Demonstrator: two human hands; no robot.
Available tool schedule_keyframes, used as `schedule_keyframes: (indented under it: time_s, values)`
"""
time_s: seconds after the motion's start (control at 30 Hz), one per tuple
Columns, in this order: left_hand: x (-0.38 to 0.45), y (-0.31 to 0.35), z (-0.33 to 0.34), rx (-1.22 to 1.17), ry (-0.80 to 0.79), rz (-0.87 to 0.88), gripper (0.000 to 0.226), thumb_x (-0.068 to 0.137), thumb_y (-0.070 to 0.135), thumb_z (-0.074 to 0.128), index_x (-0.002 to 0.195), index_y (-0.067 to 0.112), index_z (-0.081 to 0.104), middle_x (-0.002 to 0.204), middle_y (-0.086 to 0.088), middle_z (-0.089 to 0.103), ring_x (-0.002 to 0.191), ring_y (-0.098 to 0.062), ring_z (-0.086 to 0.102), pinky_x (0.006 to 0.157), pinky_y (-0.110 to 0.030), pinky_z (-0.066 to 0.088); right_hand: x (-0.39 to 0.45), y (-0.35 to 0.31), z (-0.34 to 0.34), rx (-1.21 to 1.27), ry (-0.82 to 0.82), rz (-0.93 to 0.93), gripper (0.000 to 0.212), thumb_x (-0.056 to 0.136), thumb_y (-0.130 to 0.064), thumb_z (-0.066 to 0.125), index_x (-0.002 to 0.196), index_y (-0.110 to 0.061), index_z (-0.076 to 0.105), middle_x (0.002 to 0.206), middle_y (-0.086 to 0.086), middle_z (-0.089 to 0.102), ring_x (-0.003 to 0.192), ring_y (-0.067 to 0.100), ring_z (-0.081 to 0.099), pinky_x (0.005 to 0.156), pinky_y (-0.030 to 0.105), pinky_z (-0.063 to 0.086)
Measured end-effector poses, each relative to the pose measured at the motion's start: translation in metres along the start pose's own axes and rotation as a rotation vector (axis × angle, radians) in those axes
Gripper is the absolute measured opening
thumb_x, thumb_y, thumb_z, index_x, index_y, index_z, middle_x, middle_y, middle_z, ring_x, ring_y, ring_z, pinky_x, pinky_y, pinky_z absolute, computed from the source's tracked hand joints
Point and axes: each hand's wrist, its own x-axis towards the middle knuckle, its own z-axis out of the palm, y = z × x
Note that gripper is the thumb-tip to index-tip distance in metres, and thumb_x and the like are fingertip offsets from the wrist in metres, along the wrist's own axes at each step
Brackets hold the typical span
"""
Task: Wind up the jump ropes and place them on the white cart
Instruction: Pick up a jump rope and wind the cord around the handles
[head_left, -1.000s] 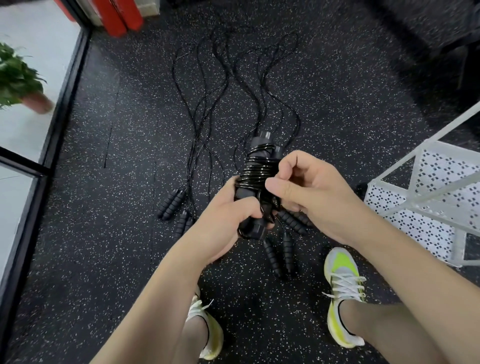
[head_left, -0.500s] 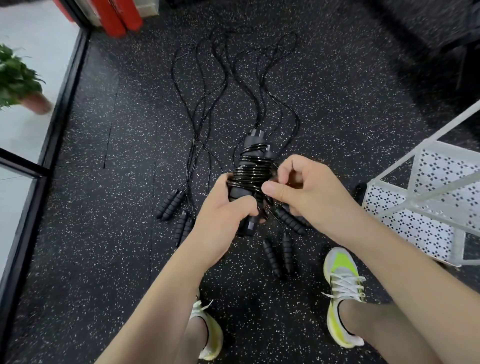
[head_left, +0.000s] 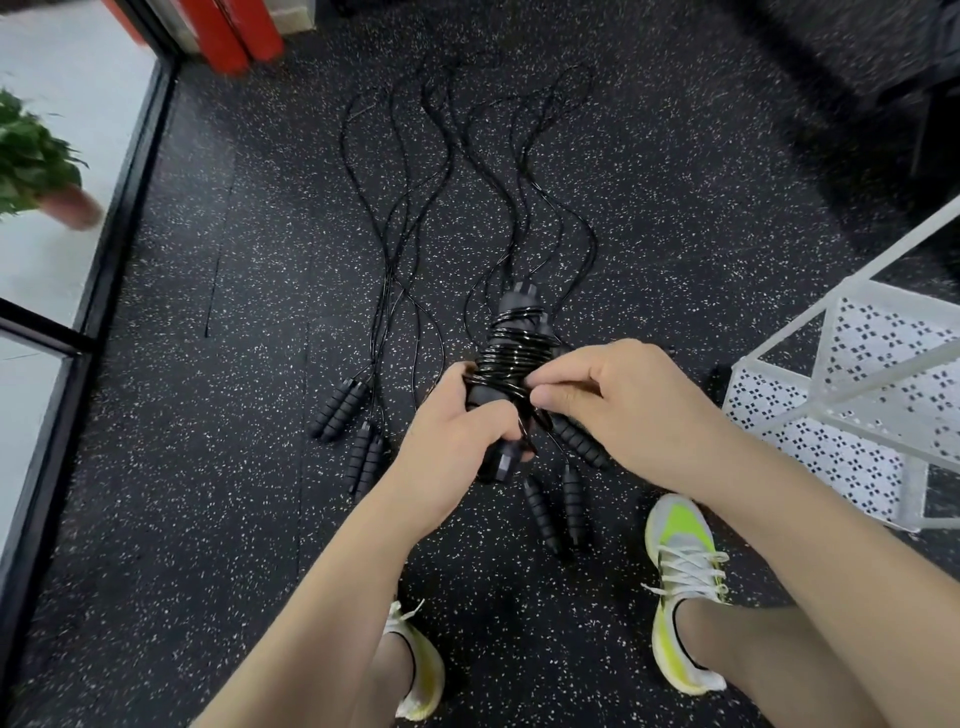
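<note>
Speckled black rubber flooring (head_left: 675, 218) carries everything. Toward its left edge stands a potted plant (head_left: 31, 161) beyond a glass partition. Left of centre, two unwound jump ropes (head_left: 395, 208) trail away from the person, their handle pairs (head_left: 340, 410) lying near the left hand. That left hand (head_left: 457, 441) is clenched round the lower half of the wound bundle (head_left: 511, 358), two handles held together with cord coiled about them, long axis running away from the person and tilted slightly right. The right hand (head_left: 623, 405) pinches the cord at the bundle's right side, apparently tucking the last turn. More handles (head_left: 556, 509) lie on the floor under the hands. The white cart (head_left: 857, 364) stands at the floor's right edge, nearer the right hand, so that hand looks better placed for the handover.
</note>
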Motion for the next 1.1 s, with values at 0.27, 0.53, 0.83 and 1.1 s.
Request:
schedule_keyframes:
  time_s: [0.27,0.53,0.83,1.1]
  values:
    - [0.0,-0.002,-0.003,0.095,0.019,0.017,0.046,0.06,0.017,0.068,0.103,0.015,0.054,0.08,-0.002,0.06,0.063,-0.019,0.063,0.068,-0.043,0.046,0.002,0.003,0.0,0.078,-0.033,0.025,0.013,0.093,-0.033,0.07,0.083,-0.041,0.067,0.082,-0.03,0.067,0.077,-0.007,0.06,0.07,0.023,0.042]
    - [0.002,-0.002,-0.004,0.115,0.005,0.039,0.048,0.065,0.01,0.064,0.111,0.016,0.053,0.094,-0.013,0.061,0.077,-0.025,0.071,0.073,-0.053,0.059,0.003,0.004,0.001,0.266,0.034,0.059,0.021,0.084,-0.023,0.08,0.078,-0.019,0.06,0.072,-0.006,0.07,0.062,0.007,0.062,0.066,0.028,0.05]
    - [0.0,0.0,-0.005,-0.117,-0.12,-0.022,0.057,0.068,-0.004,0.054,0.125,-0.001,0.055,0.112,-0.023,0.073,0.104,-0.041,0.072,0.089,-0.048,0.06,0.01,0.009,-0.008,0.626,0.032,0.041,0.023,0.08,-0.025,0.085,0.075,-0.02,0.063,0.078,0.006,0.066,0.058,0.021,0.049,0.057,0.033,0.041]
    - [0.001,0.002,-0.007,-0.325,-0.149,-0.085,0.068,0.065,-0.01,0.05,0.131,0.01,0.05,0.108,-0.029,0.067,0.078,-0.046,0.066,0.065,-0.043,0.058,0.011,0.003,-0.01,0.876,0.143,-0.056,0.023,0.073,-0.013,0.083,0.075,-0.014,0.06,0.086,-0.002,0.072,0.061,0.014,0.053,0.053,0.023,0.044]
